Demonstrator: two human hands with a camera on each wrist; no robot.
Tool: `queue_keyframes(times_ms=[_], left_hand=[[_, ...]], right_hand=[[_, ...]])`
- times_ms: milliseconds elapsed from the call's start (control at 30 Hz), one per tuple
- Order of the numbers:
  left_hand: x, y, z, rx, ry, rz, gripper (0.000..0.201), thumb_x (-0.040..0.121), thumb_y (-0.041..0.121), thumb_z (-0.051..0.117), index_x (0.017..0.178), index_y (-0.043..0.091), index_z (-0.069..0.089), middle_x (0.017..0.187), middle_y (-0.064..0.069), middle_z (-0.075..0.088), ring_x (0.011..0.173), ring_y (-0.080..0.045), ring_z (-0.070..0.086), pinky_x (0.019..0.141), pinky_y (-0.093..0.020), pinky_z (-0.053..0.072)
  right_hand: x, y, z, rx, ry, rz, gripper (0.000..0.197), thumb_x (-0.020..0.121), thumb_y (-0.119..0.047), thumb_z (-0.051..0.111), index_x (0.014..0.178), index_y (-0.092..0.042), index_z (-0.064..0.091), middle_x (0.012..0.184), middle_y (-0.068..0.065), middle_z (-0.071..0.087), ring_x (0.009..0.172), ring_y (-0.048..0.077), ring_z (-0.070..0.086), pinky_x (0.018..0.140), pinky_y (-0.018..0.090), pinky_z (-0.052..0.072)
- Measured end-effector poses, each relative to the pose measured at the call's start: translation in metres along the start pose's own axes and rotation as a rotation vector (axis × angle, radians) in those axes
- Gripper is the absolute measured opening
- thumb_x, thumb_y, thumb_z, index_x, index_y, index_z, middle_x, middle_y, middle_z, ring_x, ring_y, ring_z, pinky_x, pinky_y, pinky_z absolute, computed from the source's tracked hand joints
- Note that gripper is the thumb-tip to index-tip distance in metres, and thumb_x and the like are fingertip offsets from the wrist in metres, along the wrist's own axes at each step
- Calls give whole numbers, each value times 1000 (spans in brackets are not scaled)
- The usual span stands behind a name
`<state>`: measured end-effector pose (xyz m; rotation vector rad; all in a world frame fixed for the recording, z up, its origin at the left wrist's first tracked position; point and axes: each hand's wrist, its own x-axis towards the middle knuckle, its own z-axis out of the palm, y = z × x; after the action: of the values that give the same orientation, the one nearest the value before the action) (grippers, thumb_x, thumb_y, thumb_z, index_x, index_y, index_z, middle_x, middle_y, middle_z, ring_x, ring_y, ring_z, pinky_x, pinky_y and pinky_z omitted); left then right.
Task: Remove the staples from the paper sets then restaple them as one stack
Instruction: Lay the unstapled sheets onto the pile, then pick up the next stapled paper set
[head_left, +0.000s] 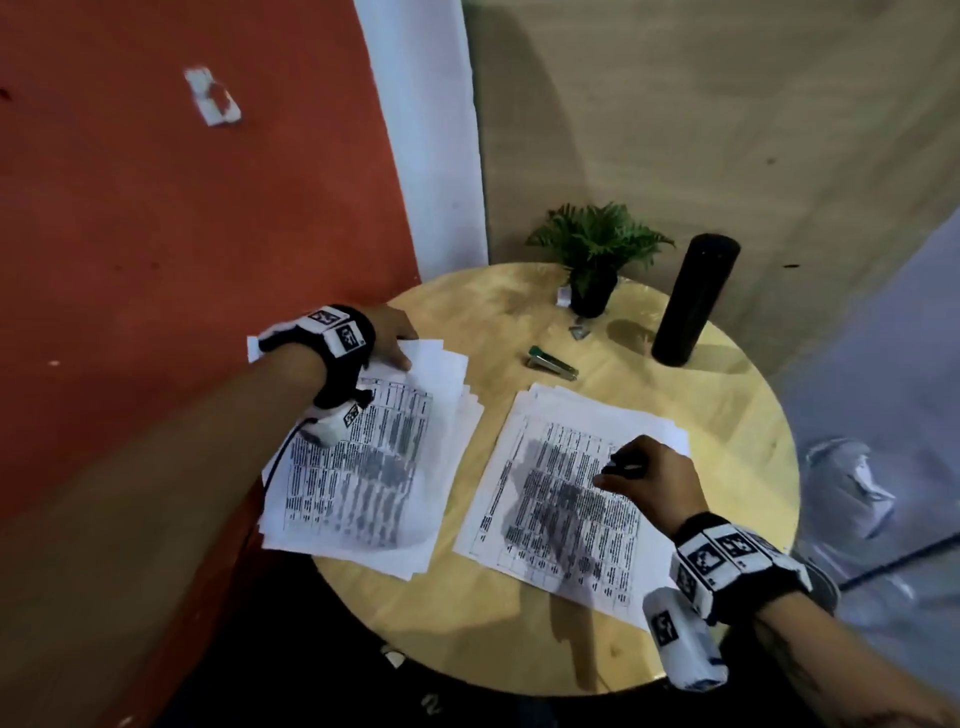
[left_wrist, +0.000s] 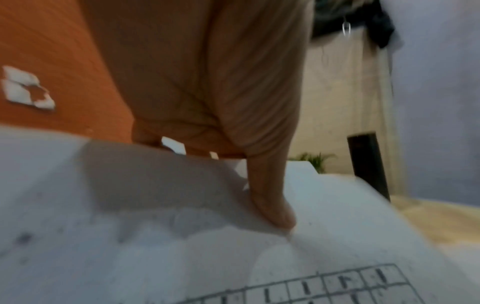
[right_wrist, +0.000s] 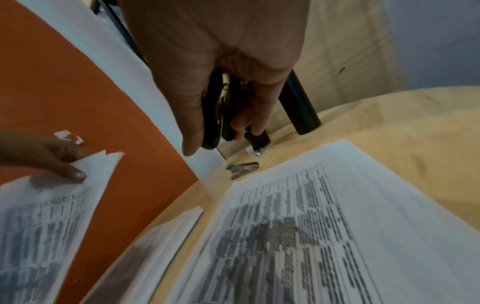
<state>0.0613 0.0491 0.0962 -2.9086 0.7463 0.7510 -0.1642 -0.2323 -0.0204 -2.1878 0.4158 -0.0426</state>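
Two loosely fanned sets of white printed paper lie side by side on the round pale wooden counter, apart from each other. The left paper set overhangs the counter's left edge; the right paper set lies fully on the top.

My left hand rests on the far corner of the left set. In the left wrist view the thumb presses flat on the top sheet, fingers extended, nothing gripped. The far corner of those sheets looks torn and jagged in the right wrist view.

My right hand hovers over the upper part of the right set, fingers curled round a small black staple remover with metal jaws; I cannot tell whether it touches the paper.

Beyond the papers, a small metal stapler with a green end lies on the bare counter, untouched. Just past it sit some small metal bits, too small to identify. Further back stand a small green fern in a black pot and a tall black cylinder, near each other at the far rim.

Behind: an orange wall and a white strip.
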Motion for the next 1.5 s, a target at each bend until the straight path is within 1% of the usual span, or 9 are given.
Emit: queue_keyframes(times_ms=[133,367,567,700,867,967,1100,1300,1500], left_hand=[[46,1,34,217,-58,-91,54,91,22,60,141,14,42,147,-7,41,134,-25,38,106,-31,30],[92,12,77,527,-27,-153,41,91,14,48,129,28,47,126,-5,51,125,-25,35,105,-45,24],[107,56,110,151,281,-76,54,88,8,52,140,18,38,140,-12,38,128,-31,33,99,-43,31],[120,123,147,-332,124,-54,47,87,21,64,130,11,49,134,-15,50,122,-31,48,99,-36,41],[134,159,172,-547,51,-338,89,74,37,78,141,4,29,145,-18,37,132,-37,39,104,-50,38],[134,159,175,-653,8,-446,99,69,40,82,141,1,27,140,-16,45,125,-32,49,102,-47,41],[134,149,174,-784,-86,-408,71,75,44,76,124,-2,51,106,-13,63,98,-28,62,83,-30,47],[129,135,180,-936,-44,-328,48,90,21,63,129,-4,52,130,-18,56,102,-30,58,91,-36,45],[102,131,181,-1029,318,-171,14,83,14,70,80,2,63,83,-13,59,79,-18,53,68,-25,36]], right_hand=[[6,31,10,-14,-11,81,38,63,-25,85,87,-12,60,92,4,68,86,20,66,71,28,47],[15,76,28,50,-49,240,46,77,-25,75,110,-4,52,98,3,57,89,17,52,74,23,37],[16,102,42,363,-21,372,43,79,-25,72,108,-12,43,113,11,57,100,21,55,86,34,46],[15,104,42,440,-47,362,41,80,-19,71,108,-11,42,111,9,55,101,20,53,85,30,44],[17,105,40,461,-45,364,39,82,-17,69,109,-10,41,108,6,52,98,16,50,78,24,41],[19,110,41,484,-56,367,39,81,-19,70,108,-11,42,109,8,54,98,19,52,86,34,45],[18,113,42,502,-72,375,39,81,-21,70,107,-13,42,106,6,55,97,18,53,90,35,46],[17,114,40,532,-109,367,41,77,-14,73,106,-13,44,109,8,57,100,21,55,92,37,47],[22,102,18,706,69,379,41,69,3,76,105,-5,60,99,10,66,94,23,60,78,20,53]])
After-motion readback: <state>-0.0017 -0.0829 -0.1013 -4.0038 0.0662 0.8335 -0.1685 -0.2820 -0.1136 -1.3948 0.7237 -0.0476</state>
